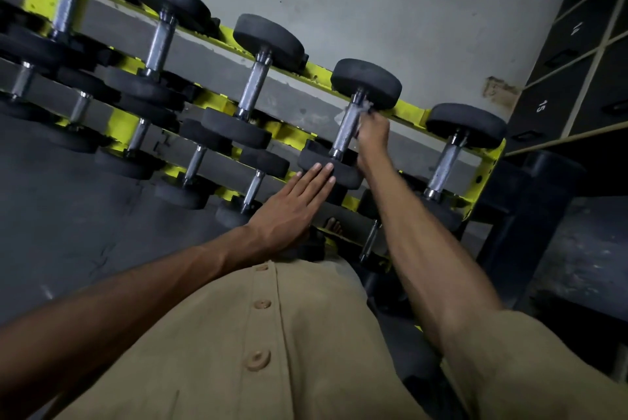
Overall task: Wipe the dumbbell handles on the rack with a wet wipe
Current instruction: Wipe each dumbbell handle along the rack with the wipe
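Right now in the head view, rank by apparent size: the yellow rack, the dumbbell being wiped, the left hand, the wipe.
1. Yellow rack
2. Dumbbell
3. Left hand, though it is nearer the camera, so this is unsure
4. Wipe, mostly hidden by the right hand

Person, seen from the head camera: a tan button-front shirt [272,334] with short sleeves and 3 round, matching tan buttons [257,360] along a stitched placket. Both forearms bare. Left hand [289,212] and right hand [372,136] without gloves, rings or watch.
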